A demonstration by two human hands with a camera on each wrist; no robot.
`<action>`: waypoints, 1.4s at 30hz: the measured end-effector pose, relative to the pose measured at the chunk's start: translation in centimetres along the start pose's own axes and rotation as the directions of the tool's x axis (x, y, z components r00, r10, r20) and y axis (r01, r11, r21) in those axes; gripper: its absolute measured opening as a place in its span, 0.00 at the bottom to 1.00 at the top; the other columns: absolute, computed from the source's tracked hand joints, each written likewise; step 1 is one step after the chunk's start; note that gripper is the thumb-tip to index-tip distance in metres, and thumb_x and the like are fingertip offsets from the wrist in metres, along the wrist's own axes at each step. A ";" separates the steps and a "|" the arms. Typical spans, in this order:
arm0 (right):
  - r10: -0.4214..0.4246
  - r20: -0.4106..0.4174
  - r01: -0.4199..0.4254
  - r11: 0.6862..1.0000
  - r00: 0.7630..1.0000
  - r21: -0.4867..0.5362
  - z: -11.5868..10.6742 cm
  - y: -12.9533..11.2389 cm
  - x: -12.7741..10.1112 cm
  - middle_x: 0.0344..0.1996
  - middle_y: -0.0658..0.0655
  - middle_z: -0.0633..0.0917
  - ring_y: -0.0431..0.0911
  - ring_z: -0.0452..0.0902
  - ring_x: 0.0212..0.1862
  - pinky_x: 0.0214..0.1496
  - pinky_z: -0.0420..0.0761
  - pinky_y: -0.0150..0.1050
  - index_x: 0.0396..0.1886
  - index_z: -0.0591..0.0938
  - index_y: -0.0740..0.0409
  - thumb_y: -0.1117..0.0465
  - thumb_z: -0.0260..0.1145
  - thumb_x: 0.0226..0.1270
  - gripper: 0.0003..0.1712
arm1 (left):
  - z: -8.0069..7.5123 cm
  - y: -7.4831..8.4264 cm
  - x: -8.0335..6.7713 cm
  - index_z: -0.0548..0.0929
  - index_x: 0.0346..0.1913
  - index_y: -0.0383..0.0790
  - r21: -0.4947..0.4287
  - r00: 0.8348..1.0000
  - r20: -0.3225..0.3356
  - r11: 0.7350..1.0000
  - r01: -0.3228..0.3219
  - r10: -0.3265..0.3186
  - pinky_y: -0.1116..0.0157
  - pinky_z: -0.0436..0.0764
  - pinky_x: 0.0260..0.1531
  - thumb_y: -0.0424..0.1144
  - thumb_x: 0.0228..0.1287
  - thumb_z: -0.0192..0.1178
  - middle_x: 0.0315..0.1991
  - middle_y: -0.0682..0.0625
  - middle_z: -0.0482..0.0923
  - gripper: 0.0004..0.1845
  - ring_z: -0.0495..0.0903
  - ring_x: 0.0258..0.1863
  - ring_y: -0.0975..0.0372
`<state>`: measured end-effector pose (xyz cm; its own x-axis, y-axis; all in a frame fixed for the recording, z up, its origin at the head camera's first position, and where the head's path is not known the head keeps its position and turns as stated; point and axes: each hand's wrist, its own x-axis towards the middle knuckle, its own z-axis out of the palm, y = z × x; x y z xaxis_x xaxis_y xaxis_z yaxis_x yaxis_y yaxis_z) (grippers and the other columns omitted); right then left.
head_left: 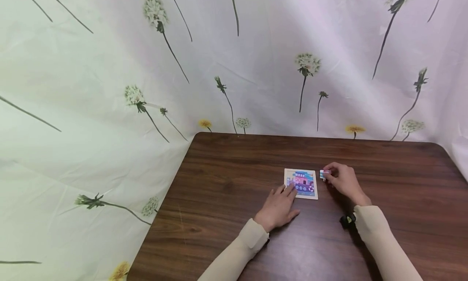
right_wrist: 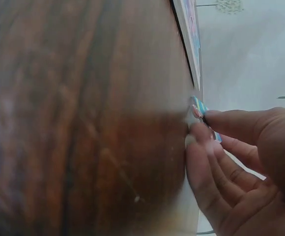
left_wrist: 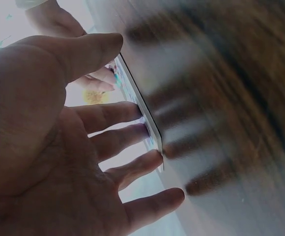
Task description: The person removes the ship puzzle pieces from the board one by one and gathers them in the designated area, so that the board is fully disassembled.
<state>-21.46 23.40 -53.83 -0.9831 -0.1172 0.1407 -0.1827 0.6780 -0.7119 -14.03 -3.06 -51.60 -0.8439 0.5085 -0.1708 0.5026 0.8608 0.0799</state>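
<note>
Both hands are down on the dark wooden table [head_left: 226, 183], well apart from each other. Her left hand [head_left: 279, 206] lies flat, straight fingertips [left_wrist: 155, 157] resting on the near left edge of a small square picture puzzle board [head_left: 301, 183]. Just right of that board, the right hand [head_left: 343, 181] pinches a small pale blue puzzle piece [head_left: 323, 174] between thumb and fingertips [right_wrist: 216, 120].

The head view is evenly and softly lit, sharp at the centre, with wide-angle bowing toward its edges. Faint shadows lie under both sleeves on the surface [head_left: 226, 179]. Both wrist views are blurred: wood grain smears beyond each grip, a pale sheen washes the surface, and the background past the fingers is overexposed to near white.
</note>
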 end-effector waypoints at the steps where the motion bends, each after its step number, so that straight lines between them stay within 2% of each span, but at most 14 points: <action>1: 0.003 0.000 -0.003 1.000 1.000 -0.011 0.0 -0.1 0.0 0.33 0.65 0.88 0.40 0.80 0.26 0.25 0.80 0.32 0.45 0.85 0.68 0.66 0.69 0.72 0.08 | 0.0 0.0 0.0 0.65 0.80 0.50 -0.003 1.000 0.000 1.000 0.000 0.000 0.50 0.71 0.75 0.61 0.77 0.55 0.84 0.55 0.57 0.36 0.63 0.81 0.55; 7: -0.001 0.024 0.002 0.999 1.000 -0.049 0.0 -0.3 0.2 0.39 0.69 0.85 0.43 0.80 0.28 0.25 0.79 0.33 0.46 0.85 0.69 0.65 0.70 0.72 0.10 | 0.0 -0.1 0.0 0.64 0.81 0.50 -0.010 1.000 0.012 1.000 0.012 -0.012 0.47 0.71 0.75 0.61 0.77 0.54 0.84 0.55 0.55 0.36 0.61 0.81 0.55; 15: -0.061 0.010 0.061 0.984 0.998 -0.165 -0.1 -0.4 0.5 0.41 0.66 0.85 0.49 0.80 0.34 0.38 0.77 0.42 0.44 0.86 0.65 0.63 0.73 0.68 0.11 | 0.0 0.0 0.0 0.65 0.81 0.49 -0.034 1.000 0.012 0.999 0.012 -0.012 0.47 0.71 0.75 0.60 0.77 0.55 0.84 0.55 0.56 0.36 0.62 0.81 0.54; 21: -0.062 0.023 0.065 0.982 0.998 -0.176 -0.1 -1.4 0.7 0.44 0.66 0.85 0.55 0.85 0.40 0.42 0.84 0.55 0.46 0.85 0.64 0.62 0.70 0.71 0.10 | 0.0 0.2 0.0 0.66 0.80 0.48 -0.051 1.000 0.008 0.998 0.022 -0.022 0.41 0.72 0.72 0.60 0.76 0.57 0.84 0.54 0.57 0.37 0.62 0.81 0.53; 29: -0.137 0.007 0.136 0.977 0.991 -0.164 0.4 -2.8 1.4 0.46 0.66 0.86 0.61 0.86 0.47 0.48 0.84 0.61 0.46 0.86 0.63 0.63 0.67 0.73 0.08 | -0.1 0.2 0.2 0.65 0.80 0.48 -0.066 1.000 0.012 0.998 0.024 -0.024 0.35 0.71 0.70 0.60 0.76 0.58 0.84 0.54 0.56 0.37 0.62 0.81 0.52; 35: -0.169 0.060 0.176 0.973 0.984 -0.149 1.4 -3.5 2.0 0.45 0.65 0.86 0.59 0.85 0.47 0.50 0.85 0.59 0.47 0.86 0.63 0.63 0.68 0.73 0.08 | 0.1 0.1 0.4 0.66 0.80 0.49 -0.067 0.999 0.020 0.997 0.037 -0.036 0.34 0.70 0.70 0.61 0.74 0.60 0.84 0.55 0.56 0.38 0.61 0.81 0.53; 42: -0.213 0.166 0.239 0.958 0.963 -0.159 2.6 -4.5 2.2 0.51 0.67 0.86 0.64 0.83 0.55 0.56 0.82 0.63 0.50 0.86 0.65 0.66 0.68 0.72 0.11 | 0.3 0.3 0.4 0.65 0.80 0.50 -0.043 0.999 0.020 0.999 0.032 -0.032 0.35 0.72 0.69 0.61 0.73 0.60 0.84 0.55 0.56 0.39 0.62 0.81 0.53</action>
<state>-22.83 18.23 -52.14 -0.9097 -0.3777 0.1728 -0.4083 0.7365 -0.5393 -14.16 -2.64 -51.91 -0.8555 0.4807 -0.1927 0.4665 0.8769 0.1163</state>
